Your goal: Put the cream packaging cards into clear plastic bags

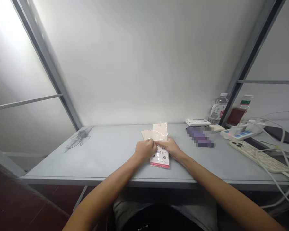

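My left hand and my right hand meet at the middle of the grey table. Both pinch a plastic-wrapped packet of pale paper with a red strip along its near edge. The clear wrapping catches the light above my fingers. A pale card sticks out behind my left hand, partly covered by the packet. My fingers hide the packet's middle and its printing.
A crumpled clear plastic sheet lies at the table's left. To the right stand a white box, a blurred purple object, a water bottle, a red-filled bottle, and power strips with white cables.
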{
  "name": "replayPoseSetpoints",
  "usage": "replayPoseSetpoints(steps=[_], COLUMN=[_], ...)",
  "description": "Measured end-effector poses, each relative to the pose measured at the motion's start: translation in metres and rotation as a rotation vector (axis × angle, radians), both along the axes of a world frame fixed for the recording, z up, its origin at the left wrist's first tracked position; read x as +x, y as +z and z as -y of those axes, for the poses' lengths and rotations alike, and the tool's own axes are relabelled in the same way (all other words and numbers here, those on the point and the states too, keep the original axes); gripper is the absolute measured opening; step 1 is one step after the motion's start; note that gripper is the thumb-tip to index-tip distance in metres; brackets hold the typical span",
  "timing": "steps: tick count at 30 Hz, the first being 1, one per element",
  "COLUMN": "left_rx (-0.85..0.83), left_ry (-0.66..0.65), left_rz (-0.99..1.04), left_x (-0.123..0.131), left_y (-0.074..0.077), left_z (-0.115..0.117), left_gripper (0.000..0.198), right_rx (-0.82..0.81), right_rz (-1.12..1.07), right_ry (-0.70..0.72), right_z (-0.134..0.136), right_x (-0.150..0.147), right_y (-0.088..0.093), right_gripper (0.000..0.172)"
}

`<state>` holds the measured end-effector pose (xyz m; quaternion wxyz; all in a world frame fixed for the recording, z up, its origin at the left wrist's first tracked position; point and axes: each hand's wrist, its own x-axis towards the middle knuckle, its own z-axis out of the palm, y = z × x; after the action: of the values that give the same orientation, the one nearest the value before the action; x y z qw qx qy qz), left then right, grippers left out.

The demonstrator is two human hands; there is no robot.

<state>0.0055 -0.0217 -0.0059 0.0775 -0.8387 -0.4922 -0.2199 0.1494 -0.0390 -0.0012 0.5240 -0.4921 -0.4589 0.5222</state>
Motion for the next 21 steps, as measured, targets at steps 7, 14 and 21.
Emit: replayPoseSetpoints(steps=[7,14,21], left_rx=[-0.185,-0.305,-0.297], left_ry=[-0.083,-0.170,-0.318], left_rz=[0.482,0.762,0.777], left_x=[-0.017,-0.017,-0.017], left_y=[0.007,0.010,0.012], left_z=[-0.012,-0.012,-0.013], left_gripper=[0.021,0.037,0.016], right_rx=[0.092,0.141,0.159], right_rz=[-0.060,-0.115,-0.136], right_ry=[0.066,0.148,0.190], right_z=[-0.004,-0.006,-0.003], right_x=[0.009,0.014,0.014], right_y=[0.001,0.001,0.006], right_gripper=[0.031,0.042,0.042])
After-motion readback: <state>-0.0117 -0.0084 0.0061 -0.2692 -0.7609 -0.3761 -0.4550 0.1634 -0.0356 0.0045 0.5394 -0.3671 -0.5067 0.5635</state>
